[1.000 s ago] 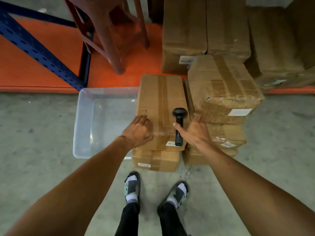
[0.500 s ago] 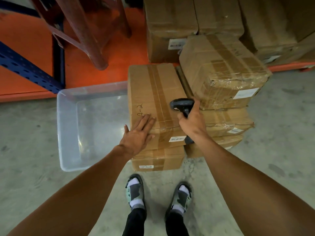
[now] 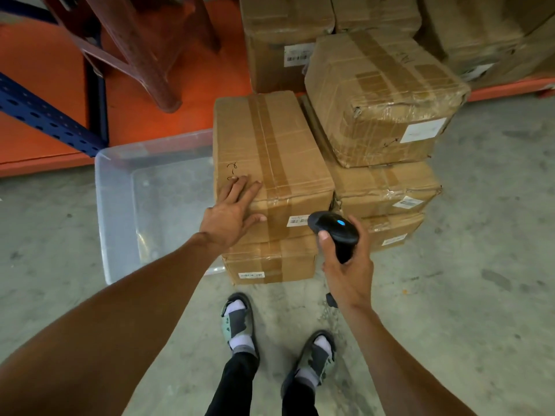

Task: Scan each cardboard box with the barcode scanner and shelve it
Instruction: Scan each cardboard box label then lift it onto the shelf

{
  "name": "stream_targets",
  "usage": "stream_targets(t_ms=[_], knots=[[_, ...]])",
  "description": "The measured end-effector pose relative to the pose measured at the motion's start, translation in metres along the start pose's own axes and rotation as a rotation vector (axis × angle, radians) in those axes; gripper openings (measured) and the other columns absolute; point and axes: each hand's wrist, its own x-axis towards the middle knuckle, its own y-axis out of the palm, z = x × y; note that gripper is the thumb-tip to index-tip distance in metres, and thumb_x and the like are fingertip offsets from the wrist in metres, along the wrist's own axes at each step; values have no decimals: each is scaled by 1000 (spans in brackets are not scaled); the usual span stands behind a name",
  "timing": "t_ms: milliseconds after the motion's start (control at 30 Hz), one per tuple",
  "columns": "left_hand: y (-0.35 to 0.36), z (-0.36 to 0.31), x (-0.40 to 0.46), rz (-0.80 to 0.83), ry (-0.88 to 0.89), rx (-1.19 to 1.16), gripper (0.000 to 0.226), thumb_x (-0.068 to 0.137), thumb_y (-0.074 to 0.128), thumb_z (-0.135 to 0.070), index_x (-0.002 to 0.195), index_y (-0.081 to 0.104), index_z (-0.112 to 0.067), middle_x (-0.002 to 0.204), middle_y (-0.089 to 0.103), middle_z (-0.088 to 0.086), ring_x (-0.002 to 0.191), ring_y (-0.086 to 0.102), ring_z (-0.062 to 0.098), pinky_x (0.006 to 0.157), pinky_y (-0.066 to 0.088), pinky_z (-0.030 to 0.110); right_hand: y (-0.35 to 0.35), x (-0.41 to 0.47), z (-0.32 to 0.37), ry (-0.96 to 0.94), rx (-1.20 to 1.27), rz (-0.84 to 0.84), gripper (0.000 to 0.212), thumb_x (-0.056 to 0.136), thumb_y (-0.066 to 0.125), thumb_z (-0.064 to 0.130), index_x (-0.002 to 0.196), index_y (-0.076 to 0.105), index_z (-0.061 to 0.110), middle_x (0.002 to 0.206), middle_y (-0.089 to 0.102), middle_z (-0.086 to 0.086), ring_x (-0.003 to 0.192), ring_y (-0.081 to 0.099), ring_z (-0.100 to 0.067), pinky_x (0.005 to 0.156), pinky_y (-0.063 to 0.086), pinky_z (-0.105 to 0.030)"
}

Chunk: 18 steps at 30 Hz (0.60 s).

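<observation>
We see our left hand point(image 3: 231, 214) spread flat on the top cardboard box point(image 3: 270, 163) of the near stack of 2 on the floor. Our right hand point(image 3: 348, 265) grips the barcode scanner point(image 3: 335, 231), its head just beside that box's label point(image 3: 297, 220).

A clear plastic bin point(image 3: 120, 205) sits on the concrete floor point(image 3: 480, 280) near a reddish-brown stool point(image 3: 144, 55).

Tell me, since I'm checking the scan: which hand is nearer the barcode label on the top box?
Right. The right hand holds the barcode scanner beside the barcode label; the left hand lies flat on the top box, farther left.
</observation>
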Motion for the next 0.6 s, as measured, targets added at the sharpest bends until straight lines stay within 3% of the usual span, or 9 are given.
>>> stream_targets(t_ms=[133,367,600], knots=[[1,-5,1,16,-9,43,78,97,36,-64,160,0,-35,168,-5,-6,154,-7,21,106,43,56,0,-4,-14,-15,-34,16,57,84,77,57,133,51,42,111,73,19,104,71,1,95,60,-38],[3,-5,2,22,-13,64,80,96,38,-64,160,1,-33,167,-4,-5,154,-6,23,105,43,59,5,-5,-27,-6,-22,52,57,89,80,45,137,50,40,112,72,20,106,68,8,87,56,-16],[5,-3,4,16,-10,62,80,96,39,-63,160,2,-33,167,-2,-4,153,-3,24,103,45,60,4,-5,-32,-20,-70,71,53,88,80,46,132,51,43,110,71,21,102,70,3,88,60,-26]])
